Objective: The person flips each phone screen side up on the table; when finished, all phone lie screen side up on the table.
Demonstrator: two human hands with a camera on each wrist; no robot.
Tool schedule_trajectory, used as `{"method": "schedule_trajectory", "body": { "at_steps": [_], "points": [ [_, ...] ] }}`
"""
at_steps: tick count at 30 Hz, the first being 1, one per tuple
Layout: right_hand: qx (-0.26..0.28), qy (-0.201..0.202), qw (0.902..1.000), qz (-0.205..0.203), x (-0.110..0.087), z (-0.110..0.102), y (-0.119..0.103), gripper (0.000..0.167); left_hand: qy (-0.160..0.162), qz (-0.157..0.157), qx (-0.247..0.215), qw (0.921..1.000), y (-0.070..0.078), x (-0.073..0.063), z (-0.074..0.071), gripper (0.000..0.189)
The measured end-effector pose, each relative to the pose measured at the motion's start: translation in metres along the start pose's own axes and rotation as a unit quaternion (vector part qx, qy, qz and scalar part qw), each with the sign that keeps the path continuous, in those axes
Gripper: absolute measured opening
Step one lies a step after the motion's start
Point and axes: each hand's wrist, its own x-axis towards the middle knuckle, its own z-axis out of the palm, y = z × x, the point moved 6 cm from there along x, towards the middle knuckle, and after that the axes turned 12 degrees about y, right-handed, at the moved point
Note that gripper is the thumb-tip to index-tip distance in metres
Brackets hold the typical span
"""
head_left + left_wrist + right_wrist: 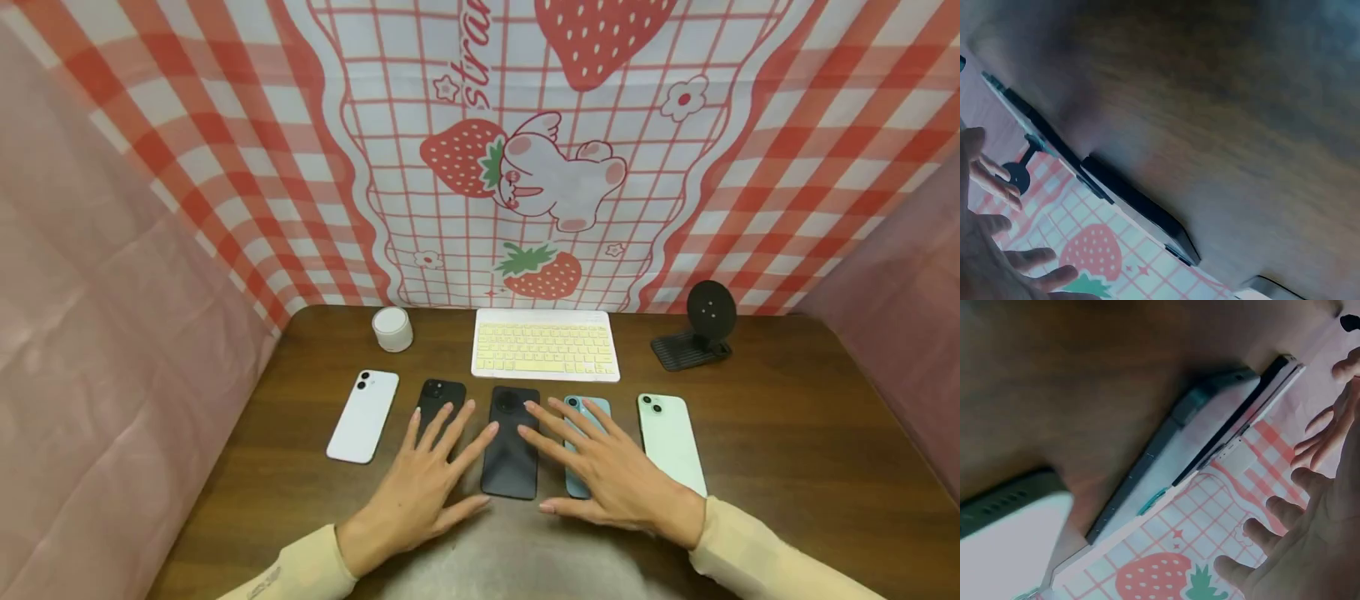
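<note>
Both hands are held palm down with fingers spread, above a row of smartphones lying back up. My left hand (420, 492) overlaps the lower part of a small black phone (446, 390). Fingers of my right hand (618, 479) cross a blue phone (576, 485) and reach the edge of the larger dark grey phone (510, 467) between the hands. Neither hand holds anything; in the right wrist view a gap shows between the right hand's fingers (1235, 572) and the phones. A white phone (363, 417) lies far left, a pale green phone (672, 437) far right, partly behind the right wrist.
Behind the phones, a white keyboard (546, 343) with yellow keys stands at the back middle. A small white cylinder (392, 330) is at the back left, a black folding stand (697, 333) at the back right. A strawberry-print cloth (540, 192) hangs behind the wooden table (795, 467).
</note>
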Motion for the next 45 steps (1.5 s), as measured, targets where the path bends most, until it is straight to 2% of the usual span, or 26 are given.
{"method": "schedule_trajectory", "body": {
  "at_steps": [7, 14, 19, 22, 28, 36, 39, 45],
  "points": [
    [0.070, 0.004, 0.9974, 0.015, 0.030, 0.006, 0.003, 0.082, 0.039, -0.076, -0.009, 0.9963, -0.021, -0.007, -0.010, 0.092],
    [0.125, 0.041, 0.9913, 0.015, 0.062, 0.014, 0.005, 0.075, 0.079, -0.155, -0.032, 0.9843, -0.044, -0.018, -0.019, 0.087],
    [0.174, 0.022, 0.9832, 0.051, 0.082, 0.024, 0.006, 0.070, 0.110, -0.188, -0.031, 0.9756, -0.058, -0.027, -0.025, 0.084],
    [0.203, 0.004, 0.9762, 0.077, 0.094, 0.032, 0.007, 0.068, 0.116, -0.202, -0.030, 0.9720, -0.066, -0.032, -0.026, 0.081],
    [0.271, -0.024, 0.9559, 0.110, 0.119, 0.047, 0.005, 0.063, 0.095, -0.246, -0.024, 0.9644, -0.082, -0.043, -0.024, 0.079],
    [0.346, -0.030, 0.9315, 0.109, 0.154, 0.069, -0.001, 0.057, 0.043, -0.293, -0.005, 0.9552, -0.096, -0.055, -0.018, 0.079],
    [0.363, -0.039, 0.9241, 0.114, 0.167, 0.078, -0.005, 0.055, 0.029, -0.301, 0.000, 0.9532, -0.100, -0.058, -0.018, 0.078],
    [0.387, -0.042, 0.9126, 0.125, 0.194, 0.095, -0.014, 0.050, -0.006, -0.295, 0.011, 0.9553, -0.103, -0.060, -0.015, 0.073]
  ]
}}
